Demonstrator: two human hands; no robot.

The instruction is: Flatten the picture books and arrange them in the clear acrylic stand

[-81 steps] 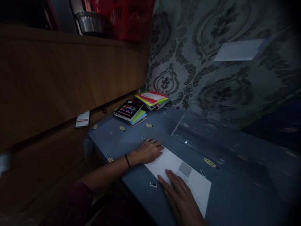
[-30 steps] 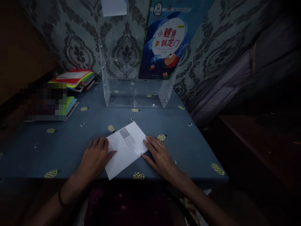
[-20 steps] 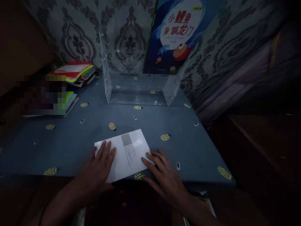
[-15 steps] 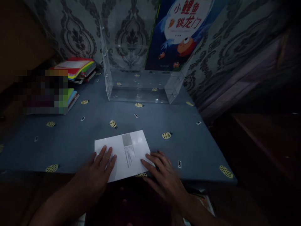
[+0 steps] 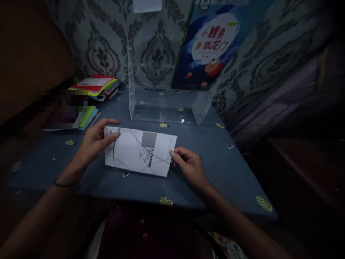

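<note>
A white printed paper (image 5: pixel 129 149) is held up over the table, tilted toward me; whether it is a single sheet or a thin booklet I cannot tell. It bears a grey square, dark text and thin curving lines. My left hand (image 5: pixel 94 142) grips its upper left corner, thumb on the front and fingers behind. The right edge is pinched by my right hand (image 5: pixel 190 167), thumb in front, other fingers curled and partly hidden. Behind the paper, on the table, stands a clear acrylic rack (image 5: pixel 161 113), holding a blue picture book (image 5: pixel 199 64) with orange fish on its cover.
The table (image 5: pixel 215 187) has a blue-grey cloth with yellow pineapples. Two stacks of books, a farther one (image 5: pixel 91 86) and a nearer one (image 5: pixel 90 117), lie at its left. Patterned wallpaper (image 5: pixel 102 57) rises behind. Dark space lies past the right table edge.
The paper was flat at the table's front edge under both hands. Now it is lifted, moved away from me and gripped at both ends, with different print showing. The camera view has shifted.
</note>
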